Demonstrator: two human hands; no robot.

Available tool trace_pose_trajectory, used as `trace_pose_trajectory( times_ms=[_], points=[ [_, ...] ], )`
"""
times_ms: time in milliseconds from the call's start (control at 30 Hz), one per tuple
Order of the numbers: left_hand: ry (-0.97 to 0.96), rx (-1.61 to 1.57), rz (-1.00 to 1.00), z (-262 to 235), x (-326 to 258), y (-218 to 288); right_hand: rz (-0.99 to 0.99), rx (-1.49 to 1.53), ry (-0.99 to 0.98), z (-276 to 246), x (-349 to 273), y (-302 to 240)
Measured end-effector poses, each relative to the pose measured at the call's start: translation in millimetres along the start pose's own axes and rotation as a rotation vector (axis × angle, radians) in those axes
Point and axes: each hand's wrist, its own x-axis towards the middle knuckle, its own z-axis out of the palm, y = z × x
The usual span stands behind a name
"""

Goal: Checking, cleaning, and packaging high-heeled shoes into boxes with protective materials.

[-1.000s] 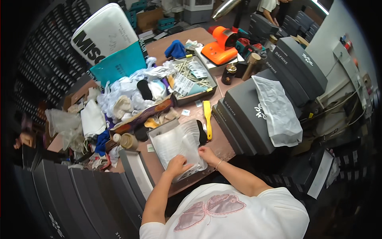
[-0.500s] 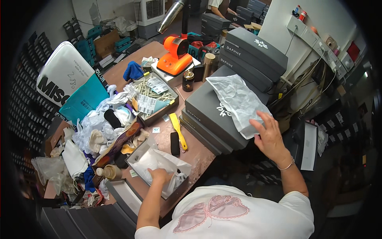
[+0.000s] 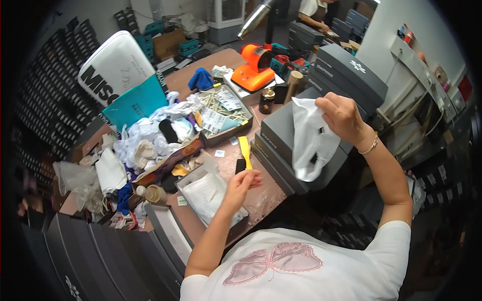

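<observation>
My right hand (image 3: 344, 118) pinches a white translucent bag (image 3: 316, 145) by its top edge. The bag hangs in front of the stacked dark grey shoe boxes (image 3: 281, 145). My left hand (image 3: 242, 184) is loosely open, its fingers partly extended to the right. It is over the table beside the lower end of a yellow brush handle (image 3: 244, 148); I cannot tell whether they touch. Below my left hand, an open grey shoe box (image 3: 240, 220) holds white wrapping (image 3: 203, 193). A black item lies beside the yellow handle.
Behind stand a tray of sticks and labels (image 3: 223, 108), an orange device (image 3: 253, 70) and a dark can (image 3: 267, 101). Crumpled white wrappings (image 3: 145, 138) crowd the left. Grey boxes (image 3: 105, 256) stand at lower left. Another person (image 3: 315, 15) works at the back.
My right hand has taken hold of the white bag and lifted it off the boxes. My left hand has moved out of the open shoe box, up and right. The view has shifted.
</observation>
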Motion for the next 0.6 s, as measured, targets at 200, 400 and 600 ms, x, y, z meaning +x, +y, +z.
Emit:
trace_pose_trajectory(
  times_ms=[200,400,600],
  points=[
    [-0.672,-1.067,-0.312,-14,-35,3,-0.294,0.543,-0.045,38,55,-102],
    [0.267,-0.434,-0.190,-37,-142,-30,-0.068,0.924,0.086,98,44,-187],
    [0.238,-1.148,0.065,11,-181,-46,0.138,1.643,-0.070,142,3,-295]
  ],
)
